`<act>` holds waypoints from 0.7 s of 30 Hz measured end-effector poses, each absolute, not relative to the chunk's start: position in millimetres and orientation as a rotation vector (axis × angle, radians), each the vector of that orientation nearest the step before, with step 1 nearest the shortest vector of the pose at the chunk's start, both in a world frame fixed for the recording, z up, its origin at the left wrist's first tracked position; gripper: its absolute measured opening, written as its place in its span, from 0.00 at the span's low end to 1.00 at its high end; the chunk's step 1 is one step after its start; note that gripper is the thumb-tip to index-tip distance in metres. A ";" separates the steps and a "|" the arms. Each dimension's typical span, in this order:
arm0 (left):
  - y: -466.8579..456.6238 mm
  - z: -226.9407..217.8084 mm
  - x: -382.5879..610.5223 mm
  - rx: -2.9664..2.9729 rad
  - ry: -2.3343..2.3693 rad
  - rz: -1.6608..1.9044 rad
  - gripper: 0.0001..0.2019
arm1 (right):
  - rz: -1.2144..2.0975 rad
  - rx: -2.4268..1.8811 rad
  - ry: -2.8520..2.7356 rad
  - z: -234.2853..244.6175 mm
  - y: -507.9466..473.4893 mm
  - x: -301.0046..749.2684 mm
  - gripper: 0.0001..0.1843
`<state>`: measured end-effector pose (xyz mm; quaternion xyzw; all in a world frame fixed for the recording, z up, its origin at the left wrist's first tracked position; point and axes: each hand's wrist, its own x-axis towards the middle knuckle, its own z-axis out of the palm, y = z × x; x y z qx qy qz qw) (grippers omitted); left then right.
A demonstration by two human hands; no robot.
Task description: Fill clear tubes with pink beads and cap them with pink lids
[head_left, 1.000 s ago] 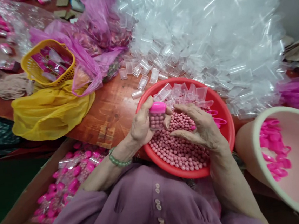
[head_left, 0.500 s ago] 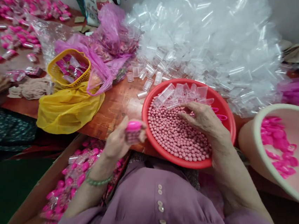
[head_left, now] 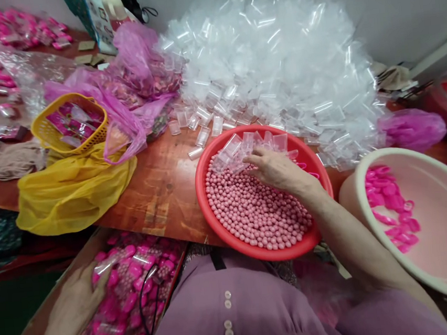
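My left hand [head_left: 76, 297] is down in a cardboard box [head_left: 44, 321] at the lower left, fingers apart over the filled containers [head_left: 128, 292], clear ones with pink caps and pink beads inside. No container is gripped in it. Over the red basin [head_left: 208, 219], my right hand [head_left: 273, 168] has its fingertips closed at the edge of a small clear plastic container [head_left: 232, 148]; the thumb side is partly hidden. Several more clear containers lie at the basin's far side, on top of round pink beads [head_left: 251, 212]. Some pink loops show under my right wrist.
Behind the basin rises a big heap of clear containers [head_left: 269, 63]. To the right stands a pale tub [head_left: 442, 220] with pink caps [head_left: 393, 209]. On the left are a yellow basket [head_left: 45, 121], a yellow cloth bag [head_left: 71, 192] and pink plastic bags [head_left: 137, 54].
My left hand has gone from beside the basin down into the box and no longer holds the pink-capped container. My right hand has shifted onto the clear containers. The view has turned right.
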<state>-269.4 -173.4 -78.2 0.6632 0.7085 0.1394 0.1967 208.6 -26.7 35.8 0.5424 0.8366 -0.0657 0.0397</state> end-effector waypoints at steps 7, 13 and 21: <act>-104.4 -14.3 -113.4 1.755 1.678 0.907 0.16 | -0.211 1.532 2.614 36.0 -9.1 196.1 0.10; -54.3 -6.3 -20.8 2.032 1.088 1.181 0.09 | -0.406 1.508 2.562 27.7 -7.6 199.2 0.08; -40.8 -19.4 1.2 2.415 1.121 0.976 0.15 | -0.558 1.447 2.606 24.2 -5.4 201.8 0.13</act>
